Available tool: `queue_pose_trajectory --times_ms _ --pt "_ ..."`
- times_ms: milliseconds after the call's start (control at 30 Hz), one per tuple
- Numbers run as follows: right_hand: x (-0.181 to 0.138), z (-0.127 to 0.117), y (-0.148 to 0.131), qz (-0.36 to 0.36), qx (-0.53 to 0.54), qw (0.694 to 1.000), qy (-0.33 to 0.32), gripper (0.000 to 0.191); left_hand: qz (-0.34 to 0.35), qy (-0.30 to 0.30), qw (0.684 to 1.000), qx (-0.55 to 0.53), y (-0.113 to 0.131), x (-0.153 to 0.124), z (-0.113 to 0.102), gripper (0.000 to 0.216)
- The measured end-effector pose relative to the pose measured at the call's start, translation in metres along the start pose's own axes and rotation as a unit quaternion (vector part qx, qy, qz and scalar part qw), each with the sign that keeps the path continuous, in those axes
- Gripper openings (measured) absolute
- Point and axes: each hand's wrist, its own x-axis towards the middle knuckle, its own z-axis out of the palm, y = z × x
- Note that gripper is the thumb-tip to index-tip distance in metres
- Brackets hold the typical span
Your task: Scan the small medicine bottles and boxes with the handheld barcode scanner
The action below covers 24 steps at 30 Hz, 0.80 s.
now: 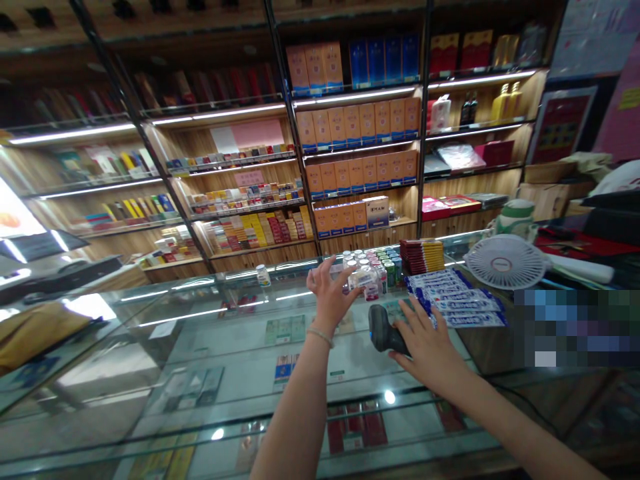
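Note:
My left hand (331,293) reaches over the glass counter (225,360), its fingers apart and curved, at the near left side of a group of small white-capped bottles (361,277). Whether a fingertip touches a bottle I cannot tell. My right hand (427,337) is spread above the counter beside a dark barcode scanner (381,328). The scanner's handle runs toward the gap between thumb and forefinger, but the fingers are not wrapped round it. Beyond the right fingertips lie blue-and-white packets (457,297), fanned in a pile.
One small bottle (263,275) stands apart on the left. Red-and-yellow packs (421,257) are stacked behind the packets. A white fan (507,262) and a green-lidded jug (515,217) stand at right. Shelves of orange boxes (357,123) line the wall.

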Motion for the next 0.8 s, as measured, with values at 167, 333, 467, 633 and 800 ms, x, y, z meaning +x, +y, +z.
queue_pose_trajectory --times_ms 167,333,467,633,800 --pt "0.003 -0.001 0.001 -0.005 0.026 1.0 0.0 0.029 -0.004 -0.003 1.0 -0.003 0.0 0.0 0.0 0.044" --pt "0.006 -0.012 0.009 0.021 0.127 0.991 0.029 0.028 -0.009 -0.006 1.0 -0.003 -0.001 0.0 0.001 0.043" --pt "0.01 -0.038 0.017 0.115 0.284 0.951 -0.029 0.034 -0.01 -0.002 1.0 -0.006 -0.002 -0.001 0.002 0.042" --pt "0.013 -0.07 0.018 0.159 0.464 0.871 -0.04 0.042 -0.011 0.007 1.0 0.001 -0.002 -0.001 0.003 0.043" --pt "0.01 -0.068 0.015 0.147 0.489 0.859 -0.049 0.043 -0.007 0.014 1.0 0.012 -0.002 0.0 0.004 0.044"
